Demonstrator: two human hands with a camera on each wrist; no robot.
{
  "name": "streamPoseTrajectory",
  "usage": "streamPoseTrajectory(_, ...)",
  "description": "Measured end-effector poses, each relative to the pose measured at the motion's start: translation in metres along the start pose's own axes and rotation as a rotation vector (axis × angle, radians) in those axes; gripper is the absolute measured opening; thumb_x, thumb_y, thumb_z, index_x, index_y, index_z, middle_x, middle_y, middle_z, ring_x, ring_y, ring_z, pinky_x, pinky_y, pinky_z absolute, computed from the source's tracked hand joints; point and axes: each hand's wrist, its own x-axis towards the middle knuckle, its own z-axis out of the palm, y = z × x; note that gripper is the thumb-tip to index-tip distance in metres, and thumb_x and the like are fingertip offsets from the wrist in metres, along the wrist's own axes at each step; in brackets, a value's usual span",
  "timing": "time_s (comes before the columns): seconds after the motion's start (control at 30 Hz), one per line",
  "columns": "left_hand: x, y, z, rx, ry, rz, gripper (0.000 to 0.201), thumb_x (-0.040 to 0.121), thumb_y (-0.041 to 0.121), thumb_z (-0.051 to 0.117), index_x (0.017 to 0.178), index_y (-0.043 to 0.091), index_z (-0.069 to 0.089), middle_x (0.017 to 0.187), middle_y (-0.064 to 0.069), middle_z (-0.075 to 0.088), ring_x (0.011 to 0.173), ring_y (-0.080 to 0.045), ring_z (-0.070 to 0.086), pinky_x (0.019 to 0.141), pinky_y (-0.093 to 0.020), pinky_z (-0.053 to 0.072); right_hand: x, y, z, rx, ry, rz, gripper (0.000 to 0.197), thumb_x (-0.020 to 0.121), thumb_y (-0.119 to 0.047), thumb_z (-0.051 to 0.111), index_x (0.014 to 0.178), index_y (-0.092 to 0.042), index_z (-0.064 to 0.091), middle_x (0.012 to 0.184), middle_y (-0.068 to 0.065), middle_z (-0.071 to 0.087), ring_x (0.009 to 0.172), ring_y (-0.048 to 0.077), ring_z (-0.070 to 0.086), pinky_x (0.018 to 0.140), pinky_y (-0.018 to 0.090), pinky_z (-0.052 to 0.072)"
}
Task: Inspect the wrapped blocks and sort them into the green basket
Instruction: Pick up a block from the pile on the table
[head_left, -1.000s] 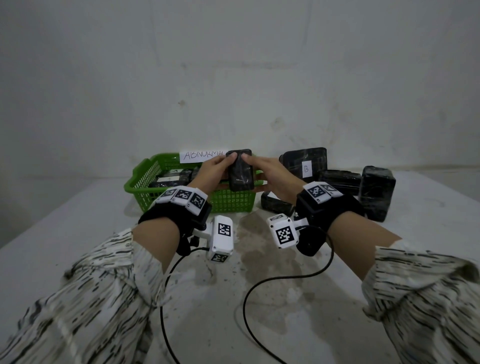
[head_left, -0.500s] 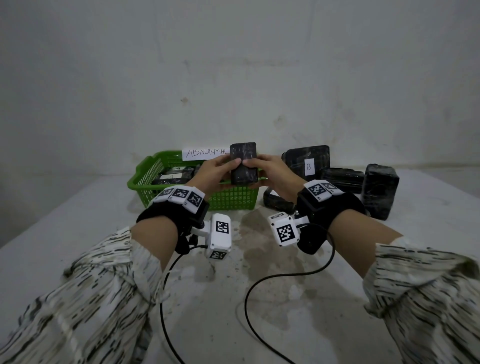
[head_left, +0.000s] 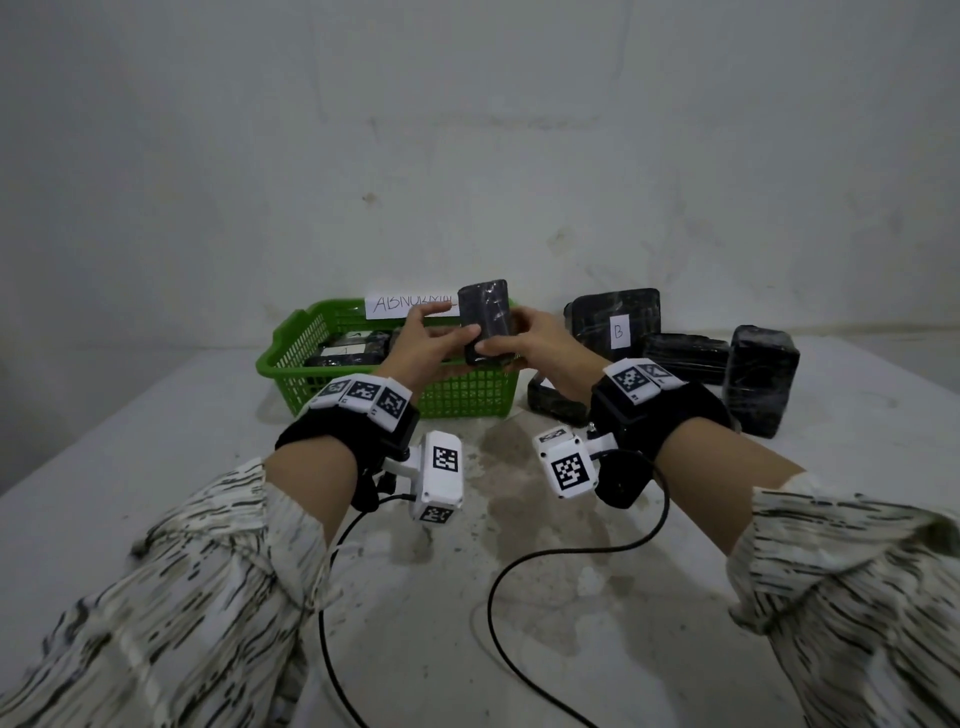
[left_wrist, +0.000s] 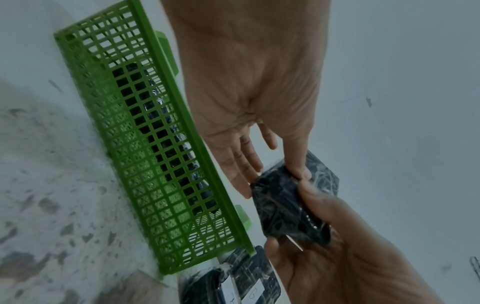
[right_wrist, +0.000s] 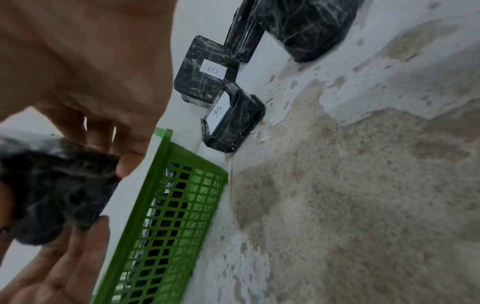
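Both hands hold a black wrapped block upright above the near right corner of the green basket. My left hand pinches its left side, thumb on the front face and index finger stretched out behind. My right hand grips its lower right part with curled fingers. The left wrist view shows the left thumb on the block beside the basket. In the right wrist view the block is blurred under the right fingers. Other wrapped blocks lie in the basket.
A paper label reading ABNORMAL stands on the basket's far rim. Right of the basket are several wrapped blocks: a large one marked B, a flat one, an upright one and a small one. A black cable crosses the stained tabletop.
The hands have raised the block a little and turned it more upright. The left thumb has come onto its front face.
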Motion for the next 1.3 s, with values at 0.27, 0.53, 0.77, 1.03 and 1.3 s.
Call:
streamPoseTrajectory(0.27, 0.000, 0.004, 0.007, 0.019, -0.040, 0.044, 0.044, 0.092, -0.006, 0.047, 0.135, 0.008, 0.046, 0.111, -0.008, 0.060, 0.104, -0.025, 0.058, 0.067, -0.025, 0.058, -0.004, 0.000, -0.001, 0.084, 0.072, 0.019, 0.045, 0.095, -0.044, 0.050, 0.125, -0.012, 0.040, 0.108, 0.004, 0.059, 0.089, 0.014, 0.061, 0.063, 0.022, 0.050)
streamPoseTrajectory(0.53, -0.008, 0.006, 0.023, -0.018, -0.089, -0.002, 0.035, 0.098, 0.027, 0.048, 0.126, 0.008, 0.054, 0.108, -0.006, 0.064, 0.103, -0.023, 0.060, 0.071, -0.030, 0.054, -0.001, 0.001, 0.010, 0.043, 0.156, -0.081, 0.039, 0.094, -0.043, 0.052, 0.110, -0.013, 0.033, 0.107, 0.012, 0.056, 0.090, 0.020, 0.060, 0.075, 0.033, 0.055)
streamPoseTrajectory(0.77, -0.009, 0.006, 0.025, -0.003, -0.109, -0.020, 0.035, 0.098, 0.024, 0.048, 0.128, 0.007, 0.054, 0.114, -0.009, 0.062, 0.104, -0.022, 0.060, 0.073, -0.029, 0.054, -0.002, -0.003, 0.016, -0.092, 0.139, -0.095, 0.046, 0.102, -0.041, 0.031, 0.131, -0.006, 0.037, 0.126, 0.014, 0.050, 0.114, 0.026, 0.054, 0.080, 0.032, 0.050)
streamPoseTrajectory(1.03, -0.010, 0.007, 0.016, -0.037, -0.069, -0.028, 0.037, 0.097, 0.025, 0.048, 0.126, 0.003, 0.054, 0.111, -0.012, 0.063, 0.104, -0.025, 0.061, 0.078, -0.033, 0.055, -0.010, -0.009, 0.017, -0.030, 0.027, -0.061, 0.036, 0.103, -0.028, 0.036, 0.132, -0.010, 0.047, 0.126, 0.015, 0.059, 0.110, 0.029, 0.060, 0.085, 0.040, 0.051)
streamPoseTrajectory(1.3, -0.010, 0.010, 0.013, -0.042, -0.080, -0.038, 0.036, 0.098, 0.021, 0.048, 0.129, 0.004, 0.054, 0.118, -0.015, 0.063, 0.105, -0.026, 0.061, 0.076, -0.030, 0.054, -0.013, -0.005, 0.012, 0.000, 0.011, -0.062, 0.035, 0.099, -0.028, 0.047, 0.132, -0.015, 0.049, 0.119, 0.013, 0.063, 0.096, 0.025, 0.064, 0.086, 0.054, 0.050)
